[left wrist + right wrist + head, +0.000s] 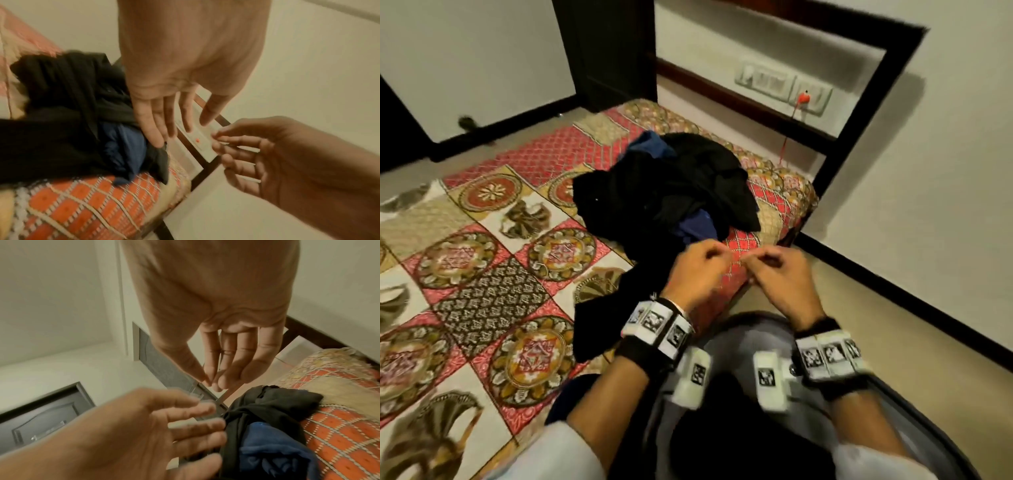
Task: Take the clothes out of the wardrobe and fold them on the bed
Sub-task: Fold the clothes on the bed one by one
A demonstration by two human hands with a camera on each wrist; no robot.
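Clothes (667, 185) sit in a dark heap w/ a blue garment (697, 224) poking out, on the bed (482, 219) near its corner at approx 1 o'clock from the hands; a black piece (599, 318) trails off the heap toward 7 o'clock, right at the mattress edge.

Nearest first: left hand (697, 274) & right hand (779, 277) hang close together over the bed edge, fingertips nearly meeting; neither grips cloth. In the wrist views the left hand's fingers are straight and apart, its little-finger side just beside the blue garment; right hand's fingers are loosely spread, thumb tip close to the index tip, nothing seen between them; blur there, so a thread or similar can't be ruled out.

Risks, as I judge them: pile is tangled, so pulling one item likely drags others; being near the corner, a dragged item could slide off at 3 o'clock onto the floor (893, 308); the trailing black piece could slip down the same way if the heap is tugged toward 12.

Farther out, a red cable (786, 144) runs down from the wall socket (804, 97) at approx 1 o'clock, just beyond the heap; a wide shake-out of a garment might snag it.
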